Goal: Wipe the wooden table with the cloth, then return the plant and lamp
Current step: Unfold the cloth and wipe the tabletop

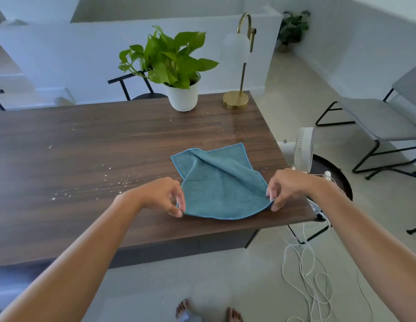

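On the wooden table [86, 140], both hands' grips, left [165, 196] and right [283, 187], pinch the cloth [221, 187]; plant [169, 56] fills its pot [183, 96].

2 bare forearms [90, 247], no sleeves; bare feet [183, 307].

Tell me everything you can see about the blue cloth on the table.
The cloth is a teal-blue square that looks like microfibre, with a stitched lighter-blue edge. It lies partly folded and rumpled on the wooden table, close to its near right corner, with a diagonal crease and one flap laid over the rest. The left hand pinches its near left corner and the right hand pinches its near right corner. It lies to the right of the white crumbs.
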Demonstrator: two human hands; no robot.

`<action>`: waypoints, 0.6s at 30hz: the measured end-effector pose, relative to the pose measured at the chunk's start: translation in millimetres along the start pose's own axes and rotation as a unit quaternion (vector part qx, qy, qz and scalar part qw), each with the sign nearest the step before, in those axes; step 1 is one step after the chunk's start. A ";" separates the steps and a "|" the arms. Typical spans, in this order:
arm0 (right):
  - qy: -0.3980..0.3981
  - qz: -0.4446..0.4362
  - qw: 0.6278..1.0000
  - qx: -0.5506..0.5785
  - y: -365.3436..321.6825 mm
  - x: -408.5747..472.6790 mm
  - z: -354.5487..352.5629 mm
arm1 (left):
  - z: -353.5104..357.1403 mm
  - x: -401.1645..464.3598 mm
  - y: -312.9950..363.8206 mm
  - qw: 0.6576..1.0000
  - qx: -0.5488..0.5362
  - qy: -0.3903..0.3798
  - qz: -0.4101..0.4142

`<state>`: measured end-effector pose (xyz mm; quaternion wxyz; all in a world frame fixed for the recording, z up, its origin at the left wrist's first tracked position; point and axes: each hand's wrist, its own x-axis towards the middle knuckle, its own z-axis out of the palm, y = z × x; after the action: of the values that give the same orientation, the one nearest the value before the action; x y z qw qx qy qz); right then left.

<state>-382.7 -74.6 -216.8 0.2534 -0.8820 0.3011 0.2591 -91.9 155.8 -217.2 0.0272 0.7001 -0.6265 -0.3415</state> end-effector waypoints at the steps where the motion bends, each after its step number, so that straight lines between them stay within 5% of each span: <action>1: -0.014 0.010 1.000 -0.018 -3.7 -0.5 1.1 | 5.6 2.3 1.2 1.000 -0.004 -0.014 0.006; 5: 0.000 0.007 1.000 0.013 -29.0 1.7 0.6 | 14.5 4.8 -2.4 0.995 -0.091 -0.041 0.008; 11: 0.261 -0.052 0.959 0.094 -99.6 69.3 48.8 | 27.6 24.9 -29.2 0.936 -0.163 0.293 -0.108; 18: 0.357 0.024 0.934 0.002 -103.1 123.4 92.8 | 30.0 48.9 -58.9 0.881 -0.092 0.441 -0.146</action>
<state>-258.2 3.1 -330.4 0.1250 -0.9083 0.3934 -0.0676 -57.6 136.2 -289.3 0.3147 0.8562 -0.4063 -0.0535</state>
